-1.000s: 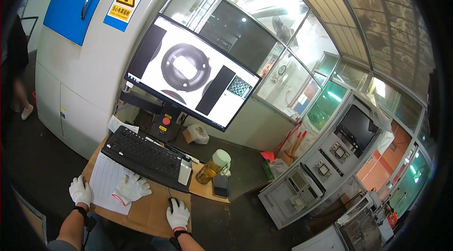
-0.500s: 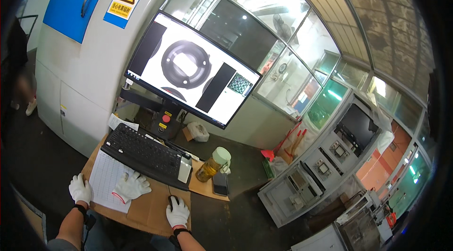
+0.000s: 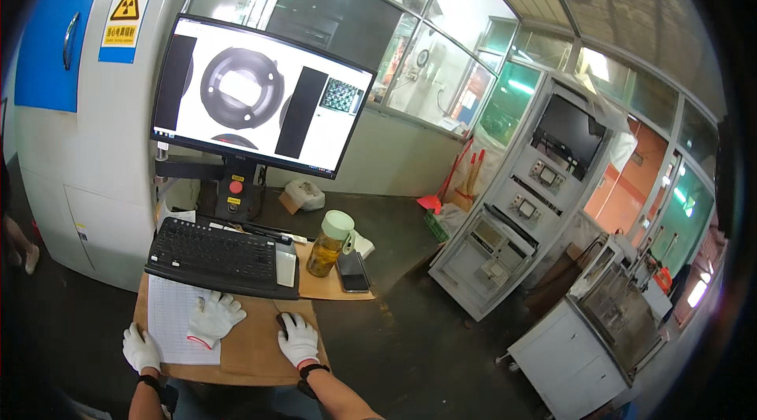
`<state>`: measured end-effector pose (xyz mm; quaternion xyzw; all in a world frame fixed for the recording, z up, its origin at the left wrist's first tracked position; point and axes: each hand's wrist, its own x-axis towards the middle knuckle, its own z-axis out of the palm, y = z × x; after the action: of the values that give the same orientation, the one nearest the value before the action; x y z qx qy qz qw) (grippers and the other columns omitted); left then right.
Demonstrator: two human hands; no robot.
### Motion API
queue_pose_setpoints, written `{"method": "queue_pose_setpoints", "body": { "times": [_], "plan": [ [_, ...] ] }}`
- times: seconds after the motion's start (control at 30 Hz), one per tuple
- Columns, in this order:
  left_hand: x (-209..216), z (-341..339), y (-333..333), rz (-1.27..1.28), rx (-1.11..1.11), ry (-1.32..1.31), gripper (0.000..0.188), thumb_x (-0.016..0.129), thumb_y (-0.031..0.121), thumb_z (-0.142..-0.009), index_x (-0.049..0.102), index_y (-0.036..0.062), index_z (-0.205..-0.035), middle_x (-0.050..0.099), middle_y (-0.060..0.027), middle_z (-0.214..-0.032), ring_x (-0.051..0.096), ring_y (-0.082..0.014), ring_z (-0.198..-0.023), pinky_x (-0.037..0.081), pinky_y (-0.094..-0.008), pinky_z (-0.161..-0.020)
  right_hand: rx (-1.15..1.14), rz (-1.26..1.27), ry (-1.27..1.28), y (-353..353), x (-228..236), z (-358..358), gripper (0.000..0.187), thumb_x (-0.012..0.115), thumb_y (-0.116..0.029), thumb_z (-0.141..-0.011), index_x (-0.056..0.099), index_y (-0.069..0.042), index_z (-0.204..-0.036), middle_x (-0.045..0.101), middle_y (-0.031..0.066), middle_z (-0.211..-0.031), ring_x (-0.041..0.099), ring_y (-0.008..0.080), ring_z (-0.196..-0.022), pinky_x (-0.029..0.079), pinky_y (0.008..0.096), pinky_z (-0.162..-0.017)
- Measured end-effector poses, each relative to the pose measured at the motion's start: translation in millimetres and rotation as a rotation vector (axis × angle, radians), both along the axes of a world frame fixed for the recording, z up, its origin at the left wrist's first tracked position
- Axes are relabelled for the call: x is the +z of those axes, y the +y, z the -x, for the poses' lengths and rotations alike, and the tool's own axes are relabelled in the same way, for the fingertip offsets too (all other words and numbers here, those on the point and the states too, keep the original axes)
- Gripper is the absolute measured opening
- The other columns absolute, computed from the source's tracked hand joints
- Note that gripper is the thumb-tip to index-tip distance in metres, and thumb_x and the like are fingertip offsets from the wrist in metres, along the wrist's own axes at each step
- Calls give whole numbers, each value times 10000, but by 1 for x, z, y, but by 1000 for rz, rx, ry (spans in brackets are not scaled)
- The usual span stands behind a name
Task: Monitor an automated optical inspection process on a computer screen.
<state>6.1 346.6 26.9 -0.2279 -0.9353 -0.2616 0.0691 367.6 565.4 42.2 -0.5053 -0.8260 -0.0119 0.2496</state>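
My right hand (image 3: 299, 340), in a white knitted glove, is closed over a black computer mouse (image 3: 281, 325) on the brown desk top (image 3: 254, 357). At the desk's left edge my left hand (image 3: 141, 349), gloved too, rests beside a printed grid sheet (image 3: 167, 317) with nothing in it and its fingers apart. A spare white glove (image 3: 214, 319) with a red cuff lies on that sheet. Behind it sits a black keyboard (image 3: 213, 253). A monitor (image 3: 260, 97) above the desk displays a grey ring-shaped part with a bright centre.
A tea bottle (image 3: 328, 245) with a pale green lid and a phone (image 3: 352, 272) stand at the desk's right. A red button (image 3: 236, 187) is under the monitor. Left is a large grey cabinet (image 3: 102, 175) with a blue door; right, a grey instrument rack (image 3: 505, 223). Another person's leg (image 3: 20, 242) shows far left.
The whole view has turned, so the monitor and cabinet sit further left and more level. My right hand stays on the mouse; my left hand stays by the desk edge.
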Motion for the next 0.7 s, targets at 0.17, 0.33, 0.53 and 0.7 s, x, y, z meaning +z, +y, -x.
{"method": "queue_pose_setpoints", "body": {
  "times": [0.17,0.33,0.53,0.7],
  "plan": [
    [2,-1,1,-6,-13,18,362,635,202,-959,617,99,-1306,643,-157,-1169,656,-363,-1050,538,-477,-902,-9,9,0,1,-3,-2,526,657,-332,-910,572,-207,-1414,586,135,-1405,636,404,-1094,524,540,-930],
    [9,-2,1,47,-5,-22,366,626,220,-971,613,100,-1316,637,-160,-1179,661,-353,-1054,541,-470,-902,-14,4,7,1,-4,-1,514,659,-327,-912,576,-208,-1405,582,139,-1402,633,404,-1098,517,545,-937],
    [4,2,0,73,6,-54,383,626,224,-977,600,99,-1339,632,-163,-1186,659,-351,-1066,544,-470,-905,-19,33,-10,-1,-1,1,507,653,-324,-915,574,-225,-1406,578,139,-1405,627,408,-1101,509,548,-950],
    [4,4,0,79,-8,-59,389,627,226,-979,596,96,-1345,631,-165,-1191,654,-353,-1078,543,-468,-912,-15,-3,3,-1,-3,0,508,658,-331,-911,573,-234,-1403,579,137,-1402,627,406,-1109,507,547,-958]
  ]
}}
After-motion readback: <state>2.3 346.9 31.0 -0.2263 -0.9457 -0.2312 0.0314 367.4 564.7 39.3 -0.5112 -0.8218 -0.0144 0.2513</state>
